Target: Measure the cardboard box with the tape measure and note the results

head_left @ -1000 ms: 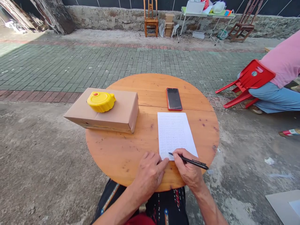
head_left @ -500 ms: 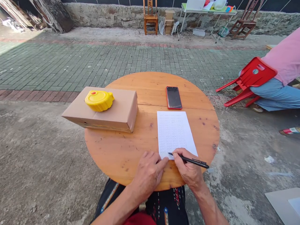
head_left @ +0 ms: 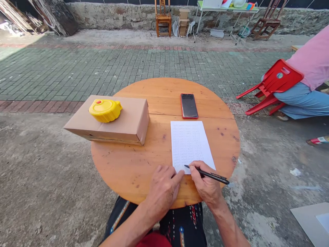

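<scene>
A sheet of white paper covered in rows of small handwriting lies on the round wooden table. My right hand grips a black pen, its tip at the lower part of the sheet. Flat on the table, my left hand rests with its thumb on the paper's bottom edge and its fingers loosely stretched. Beyond the sheet lies a phone in a red case, screen up.
A cardboard box stands at the table's left with a yellow tape-measure-shaped case on top. To the right, a person in pink sits on a red plastic chair. Wooden chairs and a folding table line the far wall.
The whole view has shifted slightly, with things on the table appearing a little further left and up. Both hands keep nearly the same pose, the pen still at the paper.
</scene>
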Motion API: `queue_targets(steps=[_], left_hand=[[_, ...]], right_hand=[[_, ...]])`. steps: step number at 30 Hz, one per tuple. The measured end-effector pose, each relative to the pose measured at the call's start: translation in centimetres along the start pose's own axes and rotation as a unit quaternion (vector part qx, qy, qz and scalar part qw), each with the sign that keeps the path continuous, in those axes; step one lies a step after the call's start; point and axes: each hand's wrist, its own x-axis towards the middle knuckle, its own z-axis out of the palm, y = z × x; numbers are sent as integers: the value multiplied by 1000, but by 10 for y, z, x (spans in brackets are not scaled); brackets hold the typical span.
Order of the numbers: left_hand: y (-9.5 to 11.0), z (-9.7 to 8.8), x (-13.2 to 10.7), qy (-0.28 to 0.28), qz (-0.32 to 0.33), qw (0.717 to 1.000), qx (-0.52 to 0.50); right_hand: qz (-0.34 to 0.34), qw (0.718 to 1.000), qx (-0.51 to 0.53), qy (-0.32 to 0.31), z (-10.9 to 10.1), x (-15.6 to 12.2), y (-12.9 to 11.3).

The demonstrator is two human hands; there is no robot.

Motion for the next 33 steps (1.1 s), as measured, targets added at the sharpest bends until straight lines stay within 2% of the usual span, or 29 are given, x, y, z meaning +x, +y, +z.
queue_targets(steps=[14,21,33], left_hand=[[-1,3,0,14,-3,1000,-4],[0,2,0,6,-7,1000,-10],[-1,1,0,-6,-13,1000,-14]], right_hand=[[-9,1000,-14,-4,0,1,-2],[15,1000,-4,-6,-1,-1,0],[-18,1000,-12,-7,-1,1,-2]])
